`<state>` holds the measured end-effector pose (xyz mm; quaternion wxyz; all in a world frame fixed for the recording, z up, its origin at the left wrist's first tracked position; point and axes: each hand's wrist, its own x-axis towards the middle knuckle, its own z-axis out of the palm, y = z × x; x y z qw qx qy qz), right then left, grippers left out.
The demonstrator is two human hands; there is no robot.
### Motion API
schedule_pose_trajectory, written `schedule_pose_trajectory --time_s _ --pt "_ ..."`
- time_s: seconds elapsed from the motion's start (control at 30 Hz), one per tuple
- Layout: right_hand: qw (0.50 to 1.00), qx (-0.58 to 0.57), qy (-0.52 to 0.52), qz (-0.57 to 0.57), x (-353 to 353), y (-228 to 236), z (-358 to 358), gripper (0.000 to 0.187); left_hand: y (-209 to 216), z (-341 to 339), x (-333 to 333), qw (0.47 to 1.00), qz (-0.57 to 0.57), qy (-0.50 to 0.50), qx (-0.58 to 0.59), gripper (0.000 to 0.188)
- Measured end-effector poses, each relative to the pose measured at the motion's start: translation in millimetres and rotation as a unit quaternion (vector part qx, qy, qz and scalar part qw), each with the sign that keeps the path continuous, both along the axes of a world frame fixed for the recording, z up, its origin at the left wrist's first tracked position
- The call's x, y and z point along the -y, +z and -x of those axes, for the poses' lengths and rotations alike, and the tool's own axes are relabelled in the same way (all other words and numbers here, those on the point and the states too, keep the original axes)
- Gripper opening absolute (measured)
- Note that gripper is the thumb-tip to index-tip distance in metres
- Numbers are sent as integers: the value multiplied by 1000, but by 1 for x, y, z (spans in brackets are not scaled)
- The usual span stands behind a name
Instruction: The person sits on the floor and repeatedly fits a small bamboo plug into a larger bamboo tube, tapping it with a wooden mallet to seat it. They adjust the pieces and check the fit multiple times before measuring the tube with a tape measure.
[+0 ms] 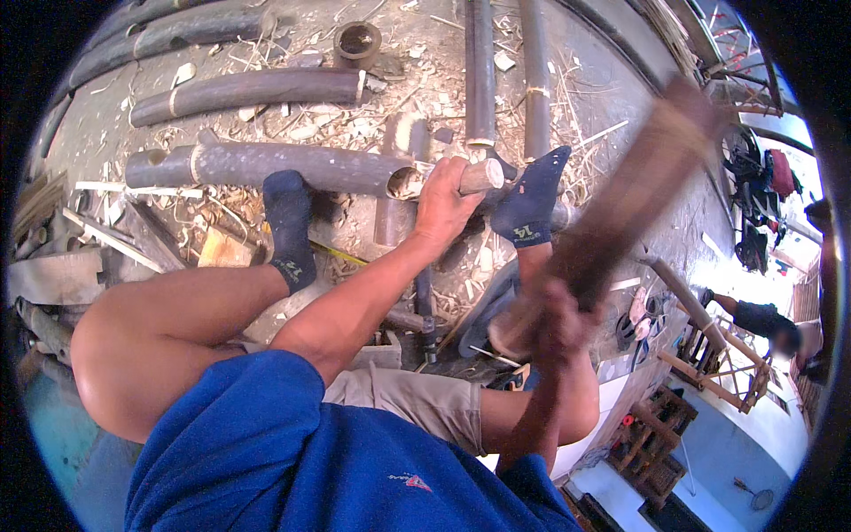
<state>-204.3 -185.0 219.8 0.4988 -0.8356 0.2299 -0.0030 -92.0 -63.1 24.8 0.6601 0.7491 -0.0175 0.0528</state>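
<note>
My left hand (441,206) is closed round a wooden-handled tool, whose pale round butt (481,177) sticks out to the right. Its other end sits at the cut mouth of a dark bamboo pole (292,168) lying crosswise; I cannot make out the blade. In my right hand (567,321) is a thick wooden club (634,191), gripped near its lower end and raised at the right, smeared by motion. My left sock-covered foot (288,217) rests against the pole, and my right foot (534,199) is beside the tool's butt.
Shavings and chips (355,129) litter the floor. Another bamboo length (257,96) lies beyond, near a short bamboo ring (357,43). Two poles (480,75) run away from me. Wood scraps (226,246) lie at the left. At the right, another person (762,328) is near a wooden frame (709,355).
</note>
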Motion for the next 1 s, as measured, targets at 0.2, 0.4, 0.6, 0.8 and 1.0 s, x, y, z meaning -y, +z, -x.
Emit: schedule_pose_trajectory --time_s 0.2,0.4,0.6,0.8,1.0 --pt "994 6 81 67 -9 -23 -8 82 -8 4 -8 998 3 -47 39 35" --pt "982 -118 72 127 -29 -29 3 86 -17 9 -14 995 9 -80 55 36" --pt "994 33 -38 94 -34 -47 30 91 -27 31 -25 982 -55 -149 100 39" --pt "997 -76 23 18 -36 -53 57 87 -23 13 -37 984 80 -157 8 36" --pt "996 50 -37 -60 -34 -46 73 92 -10 28 -13 976 -80 -108 172 43"
